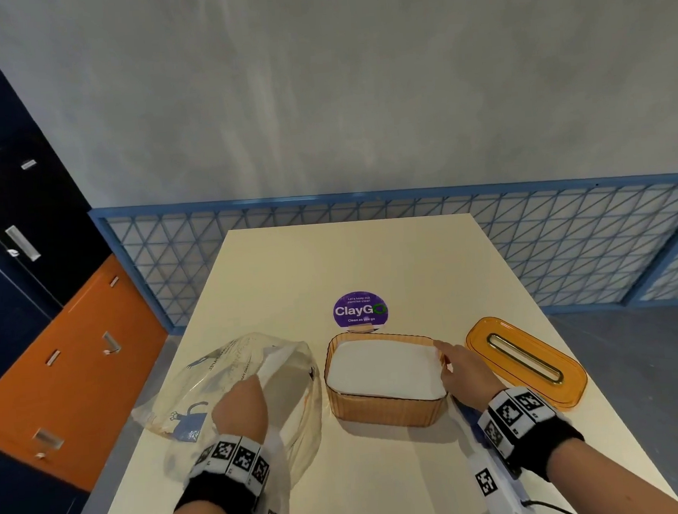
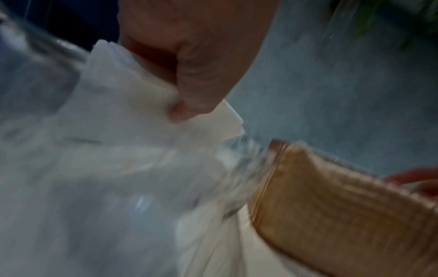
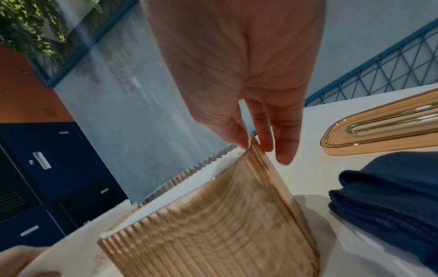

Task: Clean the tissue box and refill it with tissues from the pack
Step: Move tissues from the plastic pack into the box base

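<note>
Centrally on the table (image 1: pixel 368 255) sits the ribbed amber tissue box (image 1: pixel 388 409), filled with white tissues (image 1: pixel 382 372). Straight fingers of the right hand (image 1: pixel 467 372) touch its right rim. Just left, the left hand (image 2: pixel 189 61) pinches a tissue wad (image 2: pixel 132 105) inside the clear plastic pack (image 1: pixel 234 384). Its lid (image 1: pixel 527 361) lies right.

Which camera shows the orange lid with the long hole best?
The head view: the whole lid lies flat on the table, slot and all, right of the tissue box. The right wrist view catches only part of it. The left wrist view misses it.
</note>
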Demonstrator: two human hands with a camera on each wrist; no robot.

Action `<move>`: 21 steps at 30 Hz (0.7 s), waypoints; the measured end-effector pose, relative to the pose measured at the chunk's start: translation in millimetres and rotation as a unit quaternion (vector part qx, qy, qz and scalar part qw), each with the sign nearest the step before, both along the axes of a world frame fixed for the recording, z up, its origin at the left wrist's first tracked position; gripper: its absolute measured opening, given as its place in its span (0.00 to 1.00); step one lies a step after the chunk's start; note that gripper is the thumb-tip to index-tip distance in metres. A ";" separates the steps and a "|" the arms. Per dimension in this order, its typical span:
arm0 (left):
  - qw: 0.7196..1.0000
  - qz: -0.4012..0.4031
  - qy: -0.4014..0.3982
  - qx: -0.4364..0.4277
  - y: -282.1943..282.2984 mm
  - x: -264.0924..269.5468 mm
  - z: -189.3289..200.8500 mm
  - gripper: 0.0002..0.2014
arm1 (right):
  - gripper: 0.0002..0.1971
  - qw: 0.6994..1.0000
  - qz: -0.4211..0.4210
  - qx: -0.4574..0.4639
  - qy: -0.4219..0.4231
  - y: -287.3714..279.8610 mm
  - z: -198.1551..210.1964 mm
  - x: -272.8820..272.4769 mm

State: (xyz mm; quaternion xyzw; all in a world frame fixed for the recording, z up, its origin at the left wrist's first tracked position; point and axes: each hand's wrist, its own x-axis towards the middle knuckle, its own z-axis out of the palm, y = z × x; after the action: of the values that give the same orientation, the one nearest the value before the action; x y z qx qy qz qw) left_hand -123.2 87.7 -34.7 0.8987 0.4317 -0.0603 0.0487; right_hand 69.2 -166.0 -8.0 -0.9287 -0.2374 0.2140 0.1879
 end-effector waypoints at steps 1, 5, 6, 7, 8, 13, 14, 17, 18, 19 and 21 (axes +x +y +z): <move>0.999 0.001 -0.035 0.015 -1.0 0.7 7.8 0.16 | 0.26 1.000 -0.005 0.014 -0.006 0.0 2.1 0.5; 0.971 -0.047 -0.223 0.070 -13.7 11.0 40.1 0.19 | 0.17 0.987 -0.025 0.137 -0.075 10.7 25.4 -2.3; 0.960 -0.082 -0.254 0.079 -20.2 15.4 46.2 0.23 | 0.15 0.982 -0.028 0.183 -0.046 17.1 35.6 -5.7; 0.949 -0.120 -0.276 0.089 -28.2 20.1 51.1 0.27 | 0.16 0.972 -0.034 0.232 0.017 24.5 46.4 -10.3; 0.939 -0.150 -0.293 0.099 -37.4 24.7 55.0 0.30 | 0.18 0.955 -0.048 0.275 0.101 31.7 57.2 -14.8; 0.909 -0.247 -0.326 0.083 -77.5 44.9 49.2 0.44 | 0.22 0.858 -0.108 0.356 0.354 48.3 83.7 -15.0; 0.910 -0.254 -0.319 0.069 -82.5 47.4 47.0 0.46 | 0.21 0.865 -0.105 0.352 0.341 47.7 82.9 -11.2; 0.922 -0.276 -0.272 0.007 -92.1 51.1 41.3 0.47 | 0.17 0.904 -0.100 0.330 0.252 43.9 84.6 -1.1; 0.918 -0.287 -0.273 -0.028 -92.2 50.4 37.4 0.44 | 0.17 0.913 -0.094 0.330 0.221 42.6 87.9 1.6; 0.906 -0.292 -0.295 -0.082 -92.0 48.9 36.0 0.41 | 0.17 0.924 -0.078 0.328 0.182 41.4 93.8 3.0; 0.865 -0.262 -0.369 -0.217 -88.2 45.9 37.5 0.41 | 0.17 0.948 -0.030 0.303 0.097 39.1 106.3 6.3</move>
State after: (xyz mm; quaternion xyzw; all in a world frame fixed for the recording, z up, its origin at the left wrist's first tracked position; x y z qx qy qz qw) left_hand -77.3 -0.4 2.7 0.9020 0.1063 0.1733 0.3810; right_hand 75.5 -127.0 98.3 -0.8096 -0.2439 0.2154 0.4886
